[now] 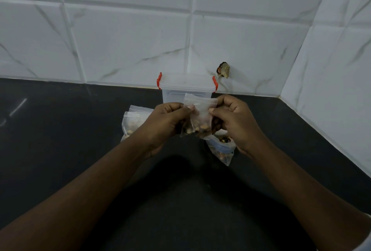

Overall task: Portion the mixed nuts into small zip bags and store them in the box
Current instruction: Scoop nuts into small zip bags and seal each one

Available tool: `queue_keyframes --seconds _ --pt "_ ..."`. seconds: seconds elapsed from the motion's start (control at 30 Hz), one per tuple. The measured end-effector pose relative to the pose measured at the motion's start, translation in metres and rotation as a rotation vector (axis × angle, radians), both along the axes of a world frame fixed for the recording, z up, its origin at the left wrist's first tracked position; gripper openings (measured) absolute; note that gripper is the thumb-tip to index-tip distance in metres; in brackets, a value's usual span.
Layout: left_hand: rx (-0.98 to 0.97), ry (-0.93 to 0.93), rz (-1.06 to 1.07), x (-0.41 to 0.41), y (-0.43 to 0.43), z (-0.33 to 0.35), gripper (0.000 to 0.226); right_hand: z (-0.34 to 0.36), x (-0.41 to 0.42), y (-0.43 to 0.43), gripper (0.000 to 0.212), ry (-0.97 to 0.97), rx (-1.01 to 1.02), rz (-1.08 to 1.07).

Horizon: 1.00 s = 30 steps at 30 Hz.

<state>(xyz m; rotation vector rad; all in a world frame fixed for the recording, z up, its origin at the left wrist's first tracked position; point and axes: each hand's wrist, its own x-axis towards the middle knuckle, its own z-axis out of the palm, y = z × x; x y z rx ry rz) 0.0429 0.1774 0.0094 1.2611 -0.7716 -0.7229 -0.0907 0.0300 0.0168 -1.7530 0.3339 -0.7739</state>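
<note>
A small clear zip bag (pixel 199 117) with mixed nuts in its bottom hangs upright above the black counter. My left hand (pixel 169 123) pinches its left side and my right hand (pixel 233 120) pinches its right side near the top. Behind the bag stands the clear plastic box (pixel 186 88) with red clips, its lid on. Filled zip bags (pixel 133 121) lie to the left, partly hidden by my left hand. A larger bag of nuts (pixel 221 148) lies under my right hand.
The black counter (pixel 80 130) meets a white tiled wall at the back and on the right, forming a corner. A dark damaged spot (pixel 222 69) marks the wall just right of the box.
</note>
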Motion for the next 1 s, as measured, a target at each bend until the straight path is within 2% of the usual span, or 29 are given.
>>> queue_keyframes --seconds 0.1,0.2,0.27,0.33,0.5,0.63,0.83,1.0 --pt "-0.005 -0.018 0.004 0.0005 -0.0005 -0.0008 0.026 0.0003 -0.0014 -0.0011 0.011 -0.006 0.018 0.002" --pt "-0.011 -0.028 -0.001 0.0021 -0.0001 -0.0017 0.027 0.0016 -0.0024 0.0037 0.008 -0.015 0.085 0.103" --pt "-0.012 -0.035 -0.005 0.0026 0.0003 -0.0018 0.026 -0.0009 -0.0016 0.0045 0.024 0.014 0.087 0.160" --pt "-0.007 -0.058 -0.012 0.0036 -0.0003 -0.0026 0.025 -0.0030 -0.0006 0.0048 0.030 0.047 0.017 0.154" --pt "-0.014 -0.217 -0.088 0.0038 -0.0011 -0.0055 0.023 -0.0020 -0.0030 0.0038 0.012 0.082 -0.107 0.106" --pt "-0.044 -0.267 -0.077 0.0023 0.0004 -0.0046 0.021 -0.0009 -0.0023 0.0045 0.002 0.060 -0.051 0.097" --pt "-0.049 -0.186 -0.050 0.0013 -0.0012 -0.0043 0.024 -0.0026 -0.0007 0.0021 0.010 -0.007 0.017 0.072" --pt "-0.051 -0.108 -0.020 0.0013 -0.0037 -0.0052 0.023 -0.0037 0.0008 0.0017 0.003 -0.037 0.058 0.060"
